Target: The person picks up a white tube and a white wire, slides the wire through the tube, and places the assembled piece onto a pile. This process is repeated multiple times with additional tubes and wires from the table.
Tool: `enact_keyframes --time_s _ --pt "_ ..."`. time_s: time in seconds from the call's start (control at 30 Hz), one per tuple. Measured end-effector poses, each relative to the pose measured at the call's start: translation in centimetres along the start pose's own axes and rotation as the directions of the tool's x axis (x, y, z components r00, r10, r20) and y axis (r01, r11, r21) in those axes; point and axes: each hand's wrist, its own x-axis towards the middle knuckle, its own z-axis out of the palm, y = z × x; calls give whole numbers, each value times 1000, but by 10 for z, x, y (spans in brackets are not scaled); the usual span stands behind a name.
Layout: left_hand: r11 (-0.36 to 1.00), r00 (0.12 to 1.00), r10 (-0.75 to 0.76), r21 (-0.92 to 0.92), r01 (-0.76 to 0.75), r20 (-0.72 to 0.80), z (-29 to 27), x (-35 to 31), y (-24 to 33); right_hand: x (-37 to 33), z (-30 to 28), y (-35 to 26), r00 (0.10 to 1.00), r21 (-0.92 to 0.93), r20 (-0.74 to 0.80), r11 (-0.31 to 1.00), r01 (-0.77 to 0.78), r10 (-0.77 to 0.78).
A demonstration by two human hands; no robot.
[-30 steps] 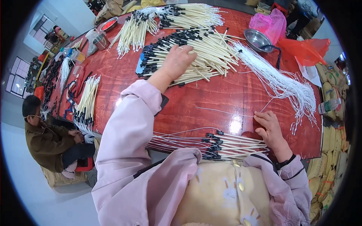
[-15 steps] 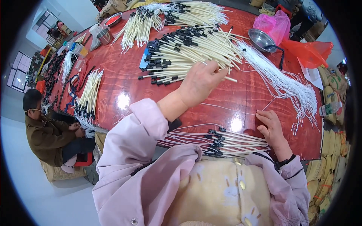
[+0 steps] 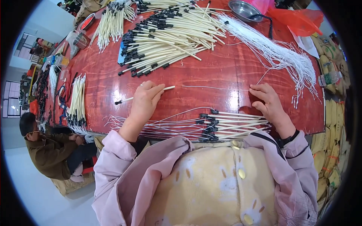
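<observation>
My left hand (image 3: 144, 100) is closed round a thin cream stick (image 3: 169, 88) above the red table. A black fitting is on the stick's left end; its bare end points right. My right hand (image 3: 267, 101) pinches a white cord (image 3: 215, 87), whose free end stretches left, a short gap from the stick's bare tip. Right in front of me lies a row of finished-looking sticks (image 3: 241, 123) with black fittings and white cords trailing left. A big pile of cream sticks (image 3: 166, 41) with black fittings lies beyond my left hand.
A bundle of white cords (image 3: 271, 52) spreads over the right side. Behind it stand a metal bowl (image 3: 245, 9) and a red plastic bag (image 3: 298, 20). More stick bundles (image 3: 77, 100) lie at the left, near a seated person (image 3: 49, 145). A bottle (image 3: 330, 78) lies past the right edge.
My left hand has come back from the pile toward me, bringing one stick. My right hand stays on the cord. The view has shifted, so the table sits higher.
</observation>
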Motion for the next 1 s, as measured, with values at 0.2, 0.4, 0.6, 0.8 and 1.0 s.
enact_keyframes --time_s 0.2,0.4,0.6,0.8,1.0 --pt "998 998 55 10 -55 14 11 5 -3 1 0 -1 1000 -11 4 1000 -3 3" --pt "997 997 67 23 -68 39 18 8 -4 3 0 -5 998 -36 -42 999 41 -42" --pt "999 997 43 20 -44 57 18 9 -3 3 -1 -7 998 -19 39 999 -39 40" --pt "998 998 56 5 -56 38 20 10 -3 3 -3 -9 997 -28 53 998 -49 50" --pt "999 999 43 4 -43 20 19 11 -3 4 -2 -9 997 -22 54 999 -49 50"
